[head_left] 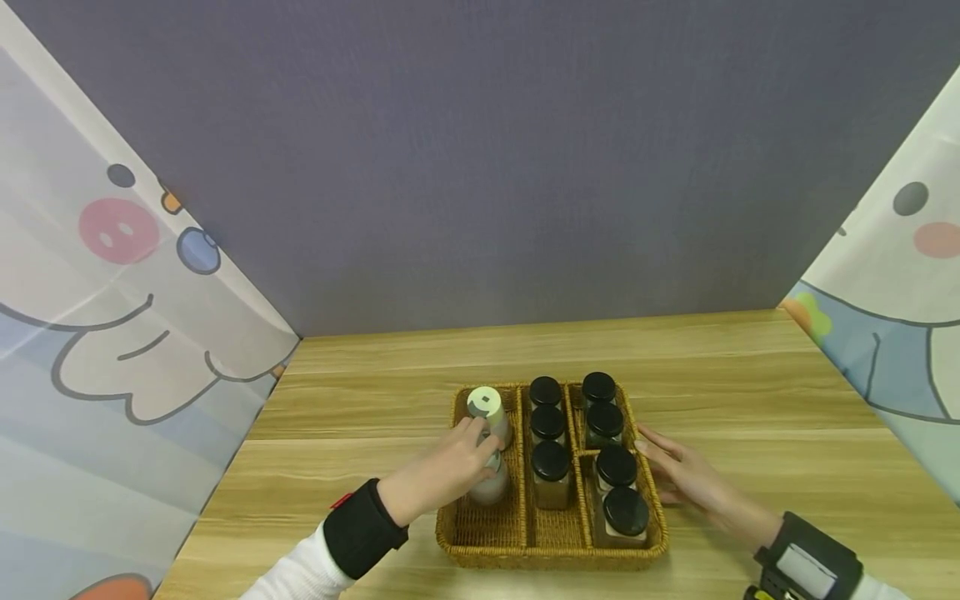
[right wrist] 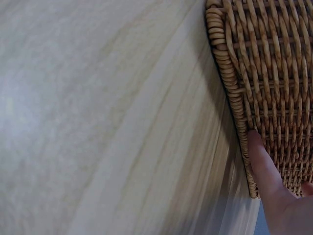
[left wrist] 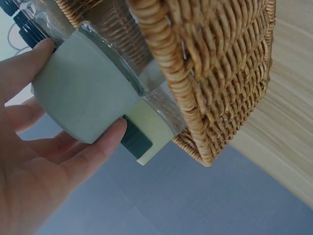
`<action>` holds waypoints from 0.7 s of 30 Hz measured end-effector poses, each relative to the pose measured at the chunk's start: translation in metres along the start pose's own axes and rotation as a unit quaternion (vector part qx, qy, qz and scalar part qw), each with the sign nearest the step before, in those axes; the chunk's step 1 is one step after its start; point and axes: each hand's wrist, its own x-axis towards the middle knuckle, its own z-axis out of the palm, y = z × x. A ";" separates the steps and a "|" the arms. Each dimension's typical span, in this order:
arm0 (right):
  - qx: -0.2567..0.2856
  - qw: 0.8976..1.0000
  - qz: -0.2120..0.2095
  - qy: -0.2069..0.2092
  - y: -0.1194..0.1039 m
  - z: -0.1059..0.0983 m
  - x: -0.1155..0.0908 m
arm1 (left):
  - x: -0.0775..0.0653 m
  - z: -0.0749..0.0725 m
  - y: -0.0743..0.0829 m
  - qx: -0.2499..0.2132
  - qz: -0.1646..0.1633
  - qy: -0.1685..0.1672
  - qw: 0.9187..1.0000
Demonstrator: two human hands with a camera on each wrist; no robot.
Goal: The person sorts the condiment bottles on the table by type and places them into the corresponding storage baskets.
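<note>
My left hand (head_left: 442,471) holds the pale green cap (left wrist: 83,88) of a clear seasoning jar (head_left: 491,485) between thumb and fingers, in the left compartment of a wicker basket (head_left: 555,557). Behind it in the same compartment stands another jar with a light green cap (head_left: 485,403), whose dark green part (left wrist: 137,139) shows in the left wrist view. On the basket's right side, my right hand (head_left: 693,479) rests its extended fingers against the woven wall (right wrist: 274,78). Part of that hand is out of sight in the right wrist view.
Black-lidded jars (head_left: 551,460) fill the middle compartment's back part, and more black-lidded jars (head_left: 626,512) stand in the two right compartments. The basket sits on a wood-grain table (head_left: 352,417). A grey panel (head_left: 525,167) rises behind, with printed cartoon sheets (head_left: 112,333) at both sides.
</note>
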 end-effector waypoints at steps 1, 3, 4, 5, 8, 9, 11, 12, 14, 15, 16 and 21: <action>0.001 1.000 -0.001 -0.002 0.000 0.000 0.000 | 0.000 0.000 0.000 -0.001 0.000 0.000 1.000; 0.000 1.000 -0.003 -0.005 0.000 -0.001 0.000 | 0.000 0.001 -0.001 -0.002 0.000 0.000 1.000; -0.001 1.000 -0.003 -0.006 0.000 -0.001 0.000 | 0.000 0.002 -0.001 -0.004 -0.001 -0.001 1.000; -0.002 1.000 -0.004 -0.007 0.000 -0.001 0.000 | 0.001 0.002 -0.001 -0.004 -0.002 -0.003 1.000; 0.000 1.000 -0.005 -0.008 -0.001 -0.001 0.000 | 0.001 0.002 -0.001 -0.008 -0.007 -0.009 1.000; 0.001 1.000 -0.004 -0.007 -0.001 -0.001 0.000 | 0.000 0.002 -0.001 -0.008 -0.008 -0.010 1.000; 0.003 1.000 -0.003 -0.006 -0.001 -0.001 0.000 | 0.000 0.003 -0.001 -0.005 -0.009 -0.012 1.000; 0.005 1.000 -0.002 -0.006 0.000 -0.001 0.000 | 0.000 0.003 -0.001 -0.002 -0.010 -0.011 1.000; 0.007 1.000 -0.001 -0.006 0.000 -0.001 0.000 | 0.000 0.004 -0.001 0.004 -0.011 -0.009 1.000; 0.009 1.000 0.000 -0.006 0.000 -0.001 0.000 | -0.001 0.004 -0.001 0.007 -0.012 -0.010 1.000; 0.010 1.000 0.000 -0.006 0.000 -0.001 0.000 | -0.001 0.004 -0.001 0.010 -0.012 -0.010 1.000; 0.013 1.000 -0.003 -0.003 0.001 0.000 0.000 | -0.001 0.004 -0.001 0.012 -0.013 -0.003 1.000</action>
